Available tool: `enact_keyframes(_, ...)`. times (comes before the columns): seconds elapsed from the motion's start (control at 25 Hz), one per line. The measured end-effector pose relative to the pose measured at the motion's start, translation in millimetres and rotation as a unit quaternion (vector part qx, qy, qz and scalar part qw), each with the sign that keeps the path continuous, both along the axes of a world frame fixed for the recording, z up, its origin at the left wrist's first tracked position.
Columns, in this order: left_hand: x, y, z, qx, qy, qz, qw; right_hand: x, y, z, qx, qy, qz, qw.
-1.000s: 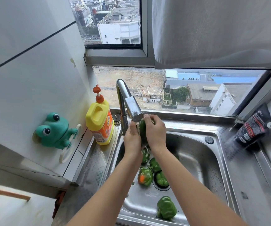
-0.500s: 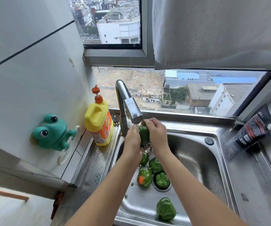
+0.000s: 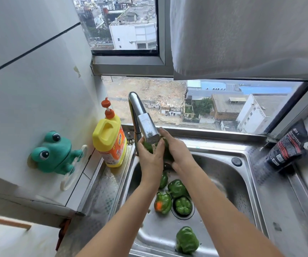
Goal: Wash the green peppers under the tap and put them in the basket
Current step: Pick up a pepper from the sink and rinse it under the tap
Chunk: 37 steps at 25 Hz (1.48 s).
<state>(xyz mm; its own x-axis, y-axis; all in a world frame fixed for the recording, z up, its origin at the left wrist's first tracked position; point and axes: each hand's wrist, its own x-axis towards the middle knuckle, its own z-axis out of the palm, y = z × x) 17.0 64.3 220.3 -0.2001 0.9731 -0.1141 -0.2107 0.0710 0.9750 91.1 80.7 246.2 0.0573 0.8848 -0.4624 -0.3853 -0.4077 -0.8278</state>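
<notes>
Both hands hold one green pepper (image 3: 148, 147) right under the tap head (image 3: 148, 127). My left hand (image 3: 151, 158) wraps its left side and my right hand (image 3: 176, 152) covers its right side, so only slivers of green show. Several more green peppers lie in the steel sink (image 3: 229, 179): one partly behind my left wrist (image 3: 163, 179), one (image 3: 177, 188) beside it, one with an orange patch (image 3: 162, 202), one on the drain (image 3: 183, 205), and one near the front rim (image 3: 186, 239). No basket is in view.
A yellow detergent bottle (image 3: 109, 143) stands left of the tap on the sink ledge. A green frog holder (image 3: 54, 153) sticks out from the left wall. A black pouch (image 3: 288, 146) leans at the right. The window and a hanging white cloth (image 3: 242, 34) are behind.
My hands have kept rubbing the pepper under the tap: my left hand has closed further over it, so less of the pepper shows. The peppers in the sink have stayed put.
</notes>
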Motion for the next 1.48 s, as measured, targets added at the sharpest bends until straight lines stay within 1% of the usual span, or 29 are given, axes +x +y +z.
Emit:
enact_keyframes(0.04,1.2,-1.6,-0.6,0.024,0.051,0.005,0.998,3.4,4.2,-2.6,-0.018,0.014,0.027,0.999)
enact_keyframes(0.08,0.9,-1.3,-2.8,0.027,0.092,0.014,0.995,3.4,6.1,-9.1,-0.011,-0.007,0.038,0.999)
enact_keyframes(0.12,0.0,0.4,-4.2,0.009,0.097,0.021,0.995,-0.8,5.0,-16.8,0.011,-0.051,0.034,0.998)
enact_keyframes(0.16,-3.0,2.5,-4.9,-0.022,0.085,0.029,0.996,-7.3,2.5,-25.3,0.045,-0.106,0.018,0.993)
enact_keyframes(0.2,-7.2,6.4,-5.8,-0.058,0.051,0.016,0.997,-14.1,-2.3,-31.9,0.089,-0.161,0.004,0.983)
enact_keyframes(0.24,-12.0,11.9,-7.1,-0.107,-0.009,-0.004,0.994,-19.1,-8.5,-37.9,0.141,-0.219,-0.004,0.966)
enact_keyframes(0.28,-17.5,18.4,-5.1,-0.162,-0.075,-0.021,0.984,-21.6,-13.9,-44.5,0.195,-0.274,-0.004,0.942)
enact_keyframes(0.32,-24.3,24.1,-0.4,-0.219,-0.147,-0.047,0.963,-20.9,-18.4,-50.0,0.251,-0.318,0.001,0.914)
enact_keyframes(0.36,-30.8,26.9,6.4,-0.274,-0.211,-0.082,0.935,-17.3,-22.1,-54.4,0.305,-0.349,0.015,0.886)
enact_keyframes(0.4,-36.1,26.0,14.6,-0.321,-0.249,-0.115,0.906,-11.3,-25.0,-58.4,0.356,-0.378,0.041,0.854)
enact_keyframes(0.44,-39.1,24.8,18.4,-0.354,-0.258,-0.135,0.889,-3.7,-26.9,-62.5,0.397,-0.41,0.077,0.817)
enact_keyframes(0.52,-41.7,18.6,18.3,-0.38,-0.256,-0.151,0.876,13.5,-27.6,-66.1,0.449,-0.473,0.149,0.743)
enact_keyframes(0.56,-41.0,15.0,16.0,-0.38,-0.261,-0.148,0.875,22.0,-26.2,-65.9,0.454,-0.494,0.174,0.721)
enact_keyframes(0.6,-39.7,12.1,10.7,-0.378,-0.262,-0.141,0.877,30.0,-23.8,-64.9,0.45,-0.506,0.192,0.711)
enact_keyframes(0.68,-38.1,7.9,-0.8,-0.38,-0.274,-0.133,0.874,41.2,-18.6,-58.2,0.421,-0.509,0.234,0.714)
enact_keyframes(0.72,-39.3,6.6,-6.7,-0.389,-0.286,-0.134,0.865,44.5,-15.6,-55.0,0.399,-0.498,0.254,0.727)
enact_keyframes(0.8,-44.4,3.6,-17.7,-0.413,-0.324,-0.137,0.84,48.0,-6.2,-54.2,0.359,-0.467,0.246,0.77)
enact_keyframes(0.88,-50.4,-1.4,-24.2,-0.43,-0.34,-0.156,0.822,51.2,14.2,-61.4,0.277,-0.433,0.196,0.835)
enact_keyframes(0.92,-52.3,-5.0,-25.1,-0.429,-0.33,-0.17,0.824,53.7,27.3,-67.5,0.217,-0.425,0.18,0.86)
enact_keyframes(0.96,-54.3,-7.7,-26.5,-0.419,-0.307,-0.188,0.833,55.2,39.6,-72.8,0.147,-0.419,0.185,0.877)
enact_keyframes(1.0,-55.6,-9.8,-29.3,-0.398,-0.271,-0.209,0.851,55.9,51.1,-77.9,0.073,-0.397,0.208,0.891)
enact_keyframes(1.04,-57.0,-10.5,-32.2,-0.371,-0.232,-0.228,0.87,54.2,62.1,-81.9,0.011,-0.342,0.239,0.909)
enact_keyframes(1.12,-61.7,-12.9,-35.6,-0.319,-0.163,-0.256,0.898,45.8,80.2,-89.1,-0.047,-0.217,0.279,0.934)
enact_keyframes(1.16,-65.5,-13.1,-37.9,-0.301,-0.145,-0.265,0.905,39.9,88.0,-93.4,-0.047,-0.184,0.292,0.937)
enact_keyframes(1.2,-70.0,-13.1,-40.2,-0.283,-0.137,-0.274,0.909,34.0,94.2,-98.4,-0.042,-0.175,0.299,0.937)
enact_keyframes(1.28,-79.5,-13.4,-45.7,-0.261,-0.124,-0.295,0.911,22.0,102.2,-106.9,-0.035,-0.192,0.289,0.937)
enact_keyframes(1.36,-86.4,-15.4,-49.0,-0.26,-0.106,-0.321,0.904,14.3,103.5,-110.2,-0.009,-0.257,0.265,0.929)
enact_keyframes(1.44,-89.9,-15.2,-50.8,-0.261,-0.082,-0.343,0.899,11.4,107.1,-114.1,0.047,-0.373,0.236,0.896)
enact_keyframes(1.48,-90.5,-14.7,-51.4,-0.258,-0.07,-0.348,0.899,9.1,108.0,-114.4,0.083,-0.411,0.213,0.883)
